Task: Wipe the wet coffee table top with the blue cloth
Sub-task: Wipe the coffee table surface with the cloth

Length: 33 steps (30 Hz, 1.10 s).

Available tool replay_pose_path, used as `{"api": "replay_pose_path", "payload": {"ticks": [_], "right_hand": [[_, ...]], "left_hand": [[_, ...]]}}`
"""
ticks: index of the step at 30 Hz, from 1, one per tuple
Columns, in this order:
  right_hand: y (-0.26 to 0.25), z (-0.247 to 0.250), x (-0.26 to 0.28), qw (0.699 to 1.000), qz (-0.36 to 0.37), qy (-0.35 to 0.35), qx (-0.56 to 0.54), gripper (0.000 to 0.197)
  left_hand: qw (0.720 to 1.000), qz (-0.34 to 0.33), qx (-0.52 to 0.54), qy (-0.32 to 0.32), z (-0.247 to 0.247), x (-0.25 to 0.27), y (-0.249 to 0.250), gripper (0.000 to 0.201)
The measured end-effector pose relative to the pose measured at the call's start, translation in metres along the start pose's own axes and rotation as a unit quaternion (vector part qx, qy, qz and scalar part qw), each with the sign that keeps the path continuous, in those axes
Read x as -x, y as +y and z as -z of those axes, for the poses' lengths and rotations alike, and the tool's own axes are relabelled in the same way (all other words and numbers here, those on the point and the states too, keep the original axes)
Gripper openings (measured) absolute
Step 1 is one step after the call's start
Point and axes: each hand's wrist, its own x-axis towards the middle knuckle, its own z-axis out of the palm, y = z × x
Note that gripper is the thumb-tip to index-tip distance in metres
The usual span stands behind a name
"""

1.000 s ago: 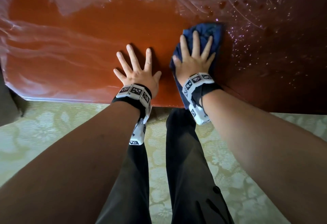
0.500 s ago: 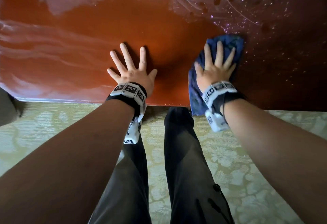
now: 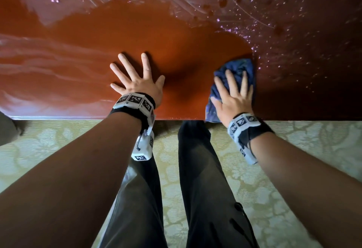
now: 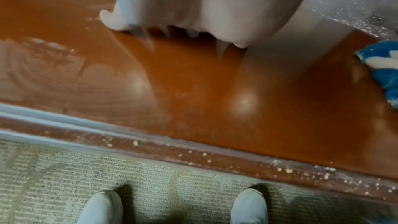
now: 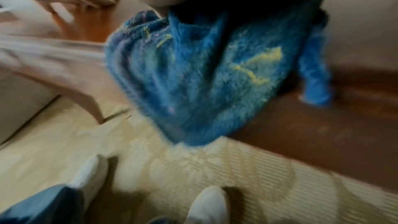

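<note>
On the near strip of the coffee table top (image 3: 186, 38), my right hand (image 3: 233, 98) lies flat on the blue cloth (image 3: 241, 67), its fingers (image 3: 243, 83) straight and a little apart, pressing down rather than curling round the fabric. I see the cloth bunched under the palm, its far end near the edge of the droplet-covered part of the top and its near end hanging just over the table's front edge. From the right wrist view the cloth (image 5: 204, 74) looks fluffy, with yellowish streaks on it, though that picture is blurred.

My left hand (image 3: 137, 83) rests flat on the bare top, well apart from the cloth, with its fingers (image 3: 146, 65) spread wide and holding nothing. In the left wrist view the hand (image 4: 204, 6) fills the upper part of the picture, and the cloth (image 4: 383, 74) shows at the right edge with my right fingers (image 4: 381, 61) across it.

Around both hands the table top is a smooth orange-brown patch. Beyond it, toward the far side and the right, I see beads of water and curved smears. Pale streaks lie to the left.

Below the table edge I see my dark trousers (image 3: 203, 179), a pale patterned carpet (image 3: 49, 145), and white shoes (image 4: 249, 207) in the wrist views.
</note>
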Motion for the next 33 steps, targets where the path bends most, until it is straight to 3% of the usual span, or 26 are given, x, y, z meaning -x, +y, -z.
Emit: {"api": "replay_pose_path", "payload": {"ticks": [5,7,10,14,20,25,29,33], "right_hand": [[-0.003,0.033,-0.080,0.988,-0.142,0.033,-0.044,0.061],[-0.023,0.035,-0.094,0.991,-0.126,0.027,-0.044,0.062],[-0.039,0.018,-0.066,0.998,-0.006,0.059,-0.026,0.061],[-0.009,-0.004,-0.011,0.998,0.056,0.037,0.006,0.057],[0.063,0.011,-0.028,1.000,0.002,0.021,0.003,0.055],[0.044,0.033,-0.084,0.992,-0.109,0.046,-0.045,0.062],[0.023,0.024,-0.066,0.997,-0.011,0.059,-0.042,0.062],[0.062,0.008,-0.022,0.996,0.070,0.043,-0.017,0.057]], "left_hand": [[0.999,0.029,0.020,0.014,-0.004,0.000,0.017,0.077],[0.999,0.036,0.024,0.017,-0.005,0.000,0.020,0.077],[0.998,0.047,0.026,0.018,-0.004,-0.001,0.028,0.077],[0.998,0.045,0.029,0.016,-0.001,-0.002,0.053,0.078],[1.000,-0.007,0.023,0.007,-0.006,0.008,0.107,0.077],[1.000,-0.003,0.008,0.007,-0.011,0.010,0.124,0.076],[1.000,0.009,-0.003,0.009,-0.010,0.009,0.122,0.077],[1.000,0.015,-0.005,0.004,-0.010,0.009,0.125,0.076]]}}
